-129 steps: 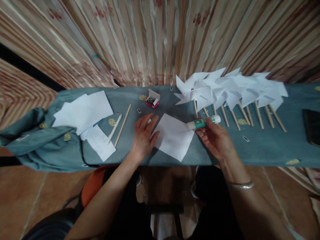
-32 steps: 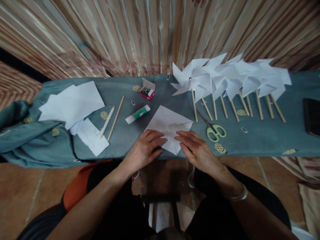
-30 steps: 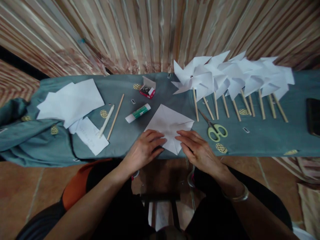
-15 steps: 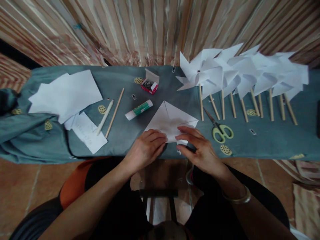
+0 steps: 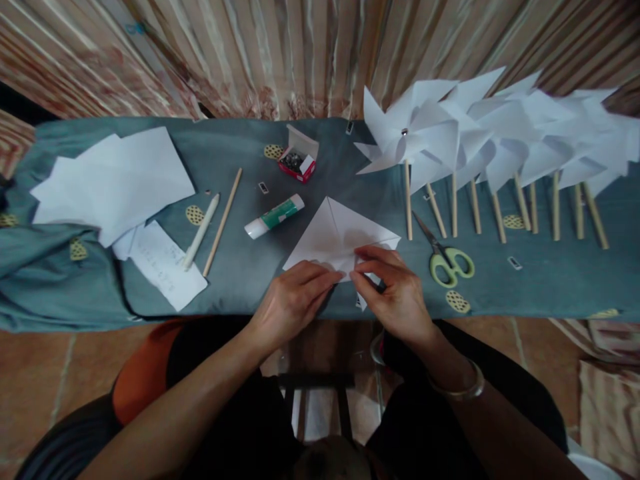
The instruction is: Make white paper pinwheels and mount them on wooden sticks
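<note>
A creased white paper sheet point(image 5: 345, 227) lies in front of me, with cut lines running in from its corners. My left hand point(image 5: 295, 297) presses on its near left edge, fingers together and bent. On the near right edge my right hand point(image 5: 393, 287) pinches the paper between thumb and fingertips, close to the left fingertips. A narrow paper flap point(image 5: 361, 301) pokes out below the right hand. The paper's near corner is partly hidden by both hands. Beyond the sheet lies a white and green glue stick point(image 5: 275, 216).
Several paper pinwheels on sticks point(image 5: 425, 127) lie at the right, with green-handled scissors point(image 5: 453, 263) nearer. An open red box of small metal pieces point(image 5: 300, 163) stands at the back. Paper sheets point(image 5: 115, 187), a white pencil point(image 5: 203, 230) and a wooden stick point(image 5: 223, 223) lie at the left.
My right thumb and fingertips have closed into a pinch on the paper's near edge. My left fingers have slid slightly right, closer to the right hand. The camera view has shifted a little.
</note>
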Available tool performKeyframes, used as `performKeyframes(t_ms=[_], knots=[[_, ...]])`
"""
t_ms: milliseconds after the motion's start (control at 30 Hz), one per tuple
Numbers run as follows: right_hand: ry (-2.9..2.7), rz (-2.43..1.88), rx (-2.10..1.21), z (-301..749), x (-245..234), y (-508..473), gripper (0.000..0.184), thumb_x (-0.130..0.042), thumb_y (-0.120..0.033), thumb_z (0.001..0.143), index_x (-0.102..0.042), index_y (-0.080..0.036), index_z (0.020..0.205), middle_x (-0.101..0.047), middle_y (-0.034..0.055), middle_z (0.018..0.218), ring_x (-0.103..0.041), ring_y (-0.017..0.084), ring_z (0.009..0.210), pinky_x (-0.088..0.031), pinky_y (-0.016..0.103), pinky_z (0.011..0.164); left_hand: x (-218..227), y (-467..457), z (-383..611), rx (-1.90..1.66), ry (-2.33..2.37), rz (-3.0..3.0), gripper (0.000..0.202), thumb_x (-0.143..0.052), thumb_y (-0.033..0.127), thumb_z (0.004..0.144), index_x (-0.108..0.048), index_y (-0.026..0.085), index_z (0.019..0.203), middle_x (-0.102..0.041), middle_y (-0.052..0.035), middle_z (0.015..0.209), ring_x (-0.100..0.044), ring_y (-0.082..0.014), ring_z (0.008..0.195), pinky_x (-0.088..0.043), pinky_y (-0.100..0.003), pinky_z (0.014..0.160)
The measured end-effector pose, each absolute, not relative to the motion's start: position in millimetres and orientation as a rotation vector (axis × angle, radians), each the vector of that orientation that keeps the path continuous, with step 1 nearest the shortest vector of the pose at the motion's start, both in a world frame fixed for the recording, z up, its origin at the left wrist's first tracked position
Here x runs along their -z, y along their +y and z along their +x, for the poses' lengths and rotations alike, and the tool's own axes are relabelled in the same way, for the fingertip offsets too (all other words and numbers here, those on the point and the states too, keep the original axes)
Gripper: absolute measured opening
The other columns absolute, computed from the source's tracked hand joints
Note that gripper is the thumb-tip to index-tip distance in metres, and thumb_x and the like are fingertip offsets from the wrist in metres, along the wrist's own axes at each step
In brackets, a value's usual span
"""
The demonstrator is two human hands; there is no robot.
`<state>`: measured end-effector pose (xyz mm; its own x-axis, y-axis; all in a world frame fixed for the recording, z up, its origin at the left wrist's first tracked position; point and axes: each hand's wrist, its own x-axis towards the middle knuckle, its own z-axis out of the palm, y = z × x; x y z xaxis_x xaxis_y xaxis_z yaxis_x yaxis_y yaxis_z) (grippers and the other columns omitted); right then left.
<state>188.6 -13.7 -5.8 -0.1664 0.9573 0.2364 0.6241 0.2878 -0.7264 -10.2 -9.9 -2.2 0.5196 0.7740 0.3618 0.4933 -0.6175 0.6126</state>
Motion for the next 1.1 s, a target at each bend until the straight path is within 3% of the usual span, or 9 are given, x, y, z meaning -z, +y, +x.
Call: performKeyframes(t_ms=[300, 700, 967, 1100], knots=[[-1.909, -1.428, -0.524, 189.4, 3.1, -14.6, 0.005, -0.062, -0.021, 0.086, -0.066, -0.020, 0.084, -0.069, 0.0089, 0.107, -0.064, 0.023, 0.104, -0.051, 0.041, 0.093, 2.4, -6.1, -10.7, -0.843, 1.037, 2.256, 0.020, -0.055, 0.014, 0.091, -0.067, 0.013, 0.107, -0.071, -0.0093, 0.095, -0.066, -0.0172, 0.090, -0.059, -0.032, 0.078], [-2.035, -1.333, -0.335, 190.2, 5.5, -16.8, 0.015, -0.055, -0.015, 0.089, -0.066, -0.017, 0.099, -0.066, 0.0118, 0.116, -0.060, 0.024, 0.108, -0.051, 0.043, 0.096, 2.9, -3.9, -10.8, -0.803, 1.048, 2.240, 0.021, -0.054, 0.015, 0.092, -0.068, 0.014, 0.106, -0.071, -0.0088, 0.096, -0.067, -0.0175, 0.091, -0.059, -0.032, 0.081], [-2.130, -1.315, -0.253, 189.8, 11.6, -19.1, 0.029, -0.045, -0.012, 0.092, -0.062, -0.018, 0.114, -0.054, 0.0128, 0.132, -0.050, 0.026, 0.122, -0.047, 0.046, 0.102, -0.7, -2.9, -10.9, -0.736, 1.066, 2.222, 0.021, -0.052, 0.016, 0.093, -0.069, 0.013, 0.106, -0.071, -0.0091, 0.096, -0.068, -0.0169, 0.090, -0.058, -0.032, 0.080], [-2.181, -1.354, -0.221, 186.8, 13.6, -20.6, 0.039, -0.042, -0.010, 0.091, -0.057, -0.025, 0.124, -0.047, 0.0090, 0.140, -0.045, 0.028, 0.128, -0.045, 0.050, 0.102, -0.2, -2.2, -10.6, -0.760, 1.065, 2.221, 0.021, -0.053, 0.016, 0.092, -0.069, 0.013, 0.104, -0.072, -0.0089, 0.096, -0.068, -0.0165, 0.089, -0.059, -0.030, 0.080]])
